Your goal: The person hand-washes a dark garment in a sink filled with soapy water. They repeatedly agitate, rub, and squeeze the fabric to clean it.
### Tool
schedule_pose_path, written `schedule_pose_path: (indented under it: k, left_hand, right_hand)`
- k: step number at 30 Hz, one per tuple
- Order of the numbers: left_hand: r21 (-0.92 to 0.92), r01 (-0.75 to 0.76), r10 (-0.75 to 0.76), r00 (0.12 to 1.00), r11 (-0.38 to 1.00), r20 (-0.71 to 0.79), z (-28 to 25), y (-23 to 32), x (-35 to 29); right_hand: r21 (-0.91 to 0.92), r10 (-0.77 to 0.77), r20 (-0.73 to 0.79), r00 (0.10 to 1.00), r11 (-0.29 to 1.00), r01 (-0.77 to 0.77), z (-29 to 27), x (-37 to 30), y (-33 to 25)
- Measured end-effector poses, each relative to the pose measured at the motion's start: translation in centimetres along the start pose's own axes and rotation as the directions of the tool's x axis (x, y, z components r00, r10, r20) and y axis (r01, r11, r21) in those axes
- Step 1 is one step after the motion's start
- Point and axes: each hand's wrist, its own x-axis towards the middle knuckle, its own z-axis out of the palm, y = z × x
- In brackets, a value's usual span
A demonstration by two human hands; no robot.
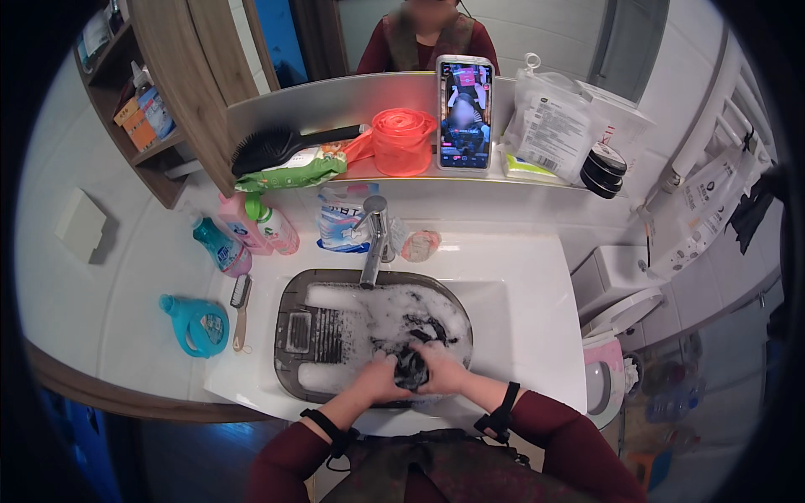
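Scrubbing a dark cloth point(411, 362) between both hands, left hand point(379, 377) and right hand point(442, 375) clenched around it, low center of the frame over the sudsy basin point(289, 314). Looks mid-wash; next probably needs rinsing under the tap point(375, 239).

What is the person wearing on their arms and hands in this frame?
Both forearms come up from the lower edge in dark red long sleeves, pushed back from the wrists. A black strap circles each forearm near the sleeve end. The left hand and right hand are bare, with no gloves. Whether any rings are worn cannot be made out through the foam.
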Motion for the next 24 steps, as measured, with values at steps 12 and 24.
schedule_pose_path:
  k: [12, 24]
  left_hand:
    - [0.304, 0.057, -0.002, 0.984, 0.951, -0.177, 4.9, -0.2, 5.3]
    - [0.458, 0.000, -0.047, 0.995, 0.889, 0.091, 3.1, -3.8, 12.6]
  right_hand:
    - [-0.289, 0.328, 0.222, 0.918, 0.921, -0.260, 3.2, 2.3, 1.0]
    - [-0.289, 0.370, 0.474, 0.799, 0.922, -0.256, 1.8, 9.5, 4.9]
